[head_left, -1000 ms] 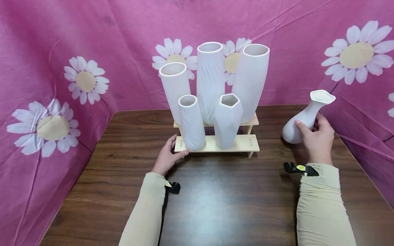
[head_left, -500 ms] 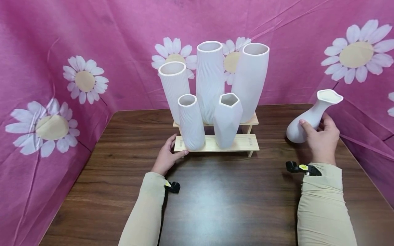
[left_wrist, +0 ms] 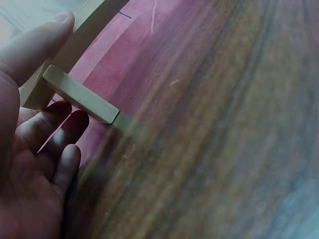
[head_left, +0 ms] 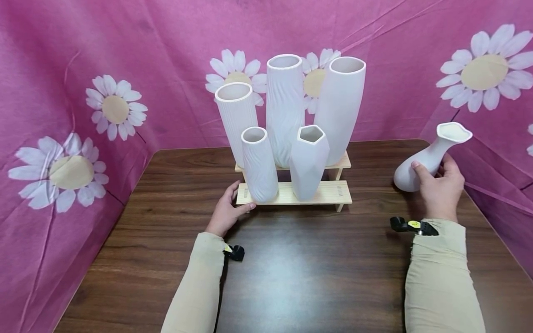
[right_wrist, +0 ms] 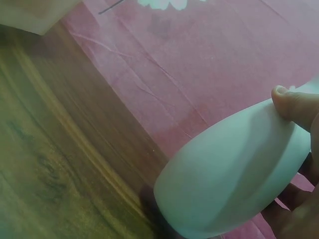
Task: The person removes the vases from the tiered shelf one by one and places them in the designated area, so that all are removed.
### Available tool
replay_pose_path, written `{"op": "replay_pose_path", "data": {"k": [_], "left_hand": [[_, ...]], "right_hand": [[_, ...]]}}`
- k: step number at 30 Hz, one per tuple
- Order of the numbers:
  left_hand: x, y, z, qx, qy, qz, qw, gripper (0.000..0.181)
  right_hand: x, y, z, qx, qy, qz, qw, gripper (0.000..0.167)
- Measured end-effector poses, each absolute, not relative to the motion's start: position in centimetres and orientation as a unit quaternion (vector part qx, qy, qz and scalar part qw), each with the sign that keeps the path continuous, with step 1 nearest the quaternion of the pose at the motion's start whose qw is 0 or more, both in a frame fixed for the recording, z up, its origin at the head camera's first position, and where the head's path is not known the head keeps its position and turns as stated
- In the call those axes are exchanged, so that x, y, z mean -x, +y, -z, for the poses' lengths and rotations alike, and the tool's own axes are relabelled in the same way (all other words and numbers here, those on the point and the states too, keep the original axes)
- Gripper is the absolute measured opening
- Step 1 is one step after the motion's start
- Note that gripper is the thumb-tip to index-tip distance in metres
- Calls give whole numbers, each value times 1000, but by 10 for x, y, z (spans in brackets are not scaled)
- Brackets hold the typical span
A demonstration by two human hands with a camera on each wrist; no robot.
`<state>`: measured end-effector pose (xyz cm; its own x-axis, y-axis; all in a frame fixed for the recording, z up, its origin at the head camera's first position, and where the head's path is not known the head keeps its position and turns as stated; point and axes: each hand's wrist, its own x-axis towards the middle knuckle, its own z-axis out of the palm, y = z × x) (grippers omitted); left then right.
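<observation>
A white vase with a flared, wavy rim (head_left: 420, 164) leans to the right at the table's right side, gripped by my right hand (head_left: 443, 192) between thumb and fingers. In the right wrist view its rounded body (right_wrist: 224, 174) fills the middle, low over the table. My left hand (head_left: 226, 212) holds the left end of a two-step wooden stand (head_left: 326, 193), thumb on the front edge, fingers behind. The left wrist view shows a stand leg (left_wrist: 82, 94) beside the fingers. On the lower step stand a small grooved vase (head_left: 260, 169) and a faceted vase (head_left: 309, 164).
On the upper step are a ribbed vase (head_left: 236, 120), a tall wavy-textured vase (head_left: 285, 111) and a tall smooth vase (head_left: 340, 111). A pink cloth with daisies (head_left: 179, 69) hangs behind and beside the brown wooden table (head_left: 316, 268).
My right hand and the flared vase have moved to the right, away from the stand, with the vase leaning somewhat more. The left hand stays on the stand.
</observation>
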<state>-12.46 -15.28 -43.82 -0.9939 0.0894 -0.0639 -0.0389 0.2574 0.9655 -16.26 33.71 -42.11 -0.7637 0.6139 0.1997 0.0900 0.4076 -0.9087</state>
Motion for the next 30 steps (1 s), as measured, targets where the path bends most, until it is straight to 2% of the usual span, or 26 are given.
{"op": "replay_pose_path", "data": {"k": [9, 18, 30], "left_hand": [[139, -159, 474, -13, 786, -616, 47, 95], [139, -160, 475, -9, 789, -614, 32, 94], [140, -160, 475, -9, 787, -616, 38, 94]], "right_hand": [[169, 341, 422, 226, -792, -496, 274, 51], [170, 344, 429, 226, -793, -497, 269, 49], [173, 349, 429, 232, -801, -506, 223, 58]]}}
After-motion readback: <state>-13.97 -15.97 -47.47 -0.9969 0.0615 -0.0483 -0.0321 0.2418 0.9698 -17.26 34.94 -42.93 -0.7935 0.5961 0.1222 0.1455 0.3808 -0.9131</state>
